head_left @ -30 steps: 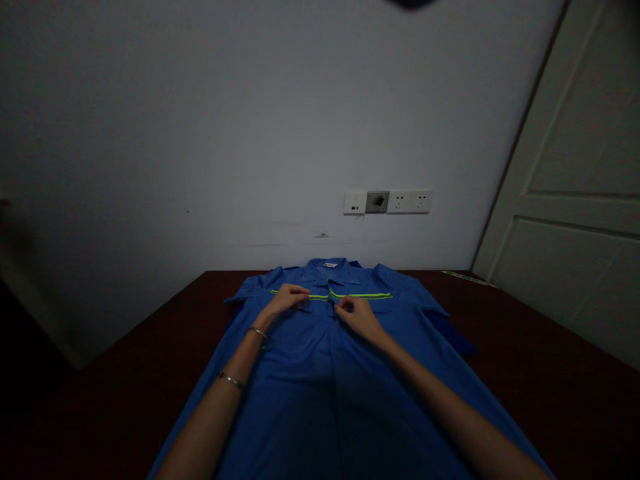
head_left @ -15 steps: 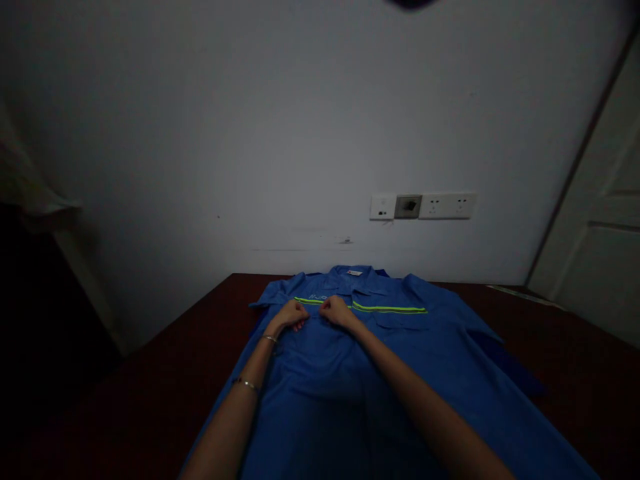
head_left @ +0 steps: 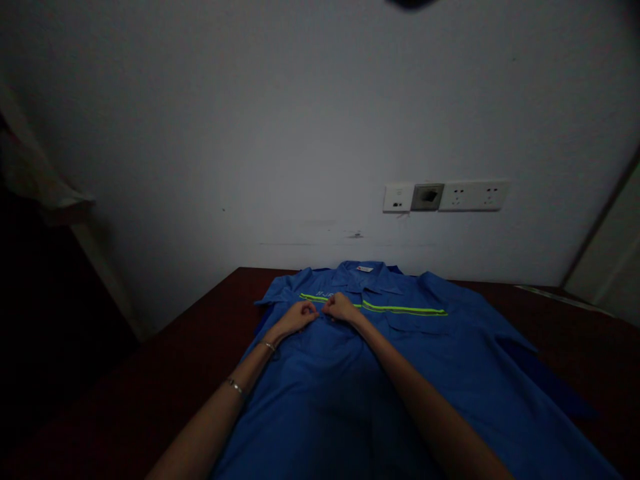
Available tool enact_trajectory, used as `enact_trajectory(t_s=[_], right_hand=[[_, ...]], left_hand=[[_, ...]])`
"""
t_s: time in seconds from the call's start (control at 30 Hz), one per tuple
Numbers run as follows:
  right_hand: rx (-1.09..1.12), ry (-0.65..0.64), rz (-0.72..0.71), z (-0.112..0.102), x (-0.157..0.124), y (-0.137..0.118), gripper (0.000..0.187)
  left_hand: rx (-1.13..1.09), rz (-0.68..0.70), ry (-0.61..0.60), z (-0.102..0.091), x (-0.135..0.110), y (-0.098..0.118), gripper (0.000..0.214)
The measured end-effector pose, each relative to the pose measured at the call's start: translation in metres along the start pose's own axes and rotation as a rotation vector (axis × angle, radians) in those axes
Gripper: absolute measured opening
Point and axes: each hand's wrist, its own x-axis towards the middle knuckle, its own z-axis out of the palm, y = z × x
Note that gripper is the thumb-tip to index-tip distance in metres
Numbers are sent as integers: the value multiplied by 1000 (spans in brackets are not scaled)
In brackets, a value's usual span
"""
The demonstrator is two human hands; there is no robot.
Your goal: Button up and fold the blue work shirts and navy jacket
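Hands (head_left: 297,318) close together over blue shirt (head_left: 325,380), fingers (head_left: 329,307) curled inward, grip unclear

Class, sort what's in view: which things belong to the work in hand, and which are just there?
Work in hand:
blue shirt, spread out
left hand and right hand, both at its chest
dark red table as support

Just there:
wall sockets
bracelets on left arm
darker blue cloth under the shirt
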Motion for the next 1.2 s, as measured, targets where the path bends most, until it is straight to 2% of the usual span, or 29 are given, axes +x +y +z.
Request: enact_trajectory(t_s=[0.1, 0.27, 0.43, 0.63, 0.83, 1.0, 1.2], right_hand=[[47, -25, 12, -1, 3, 0, 6], [156, -74, 43, -7, 2, -3, 8], [325, -97, 66, -15, -4, -4, 12], [506, -90, 90, -20, -7, -8, 11], [524, -66, 118, -22, -10, -14, 9], [529, -66, 126, -21, -10, -13, 9], [467, -38, 119, -18, -10, -14, 12]], left_hand=[[32, 24, 76, 4, 1, -1, 24], [150, 134, 67, 1, 3, 5, 14], [381, 334, 124, -9, -1, 16, 19], [693, 426, 207, -9, -11, 21, 23], [910, 500, 270, 2, -9, 17, 19], [932, 588, 306, 1, -7, 14, 18], [958, 671, 274, 0, -7, 12, 21]])
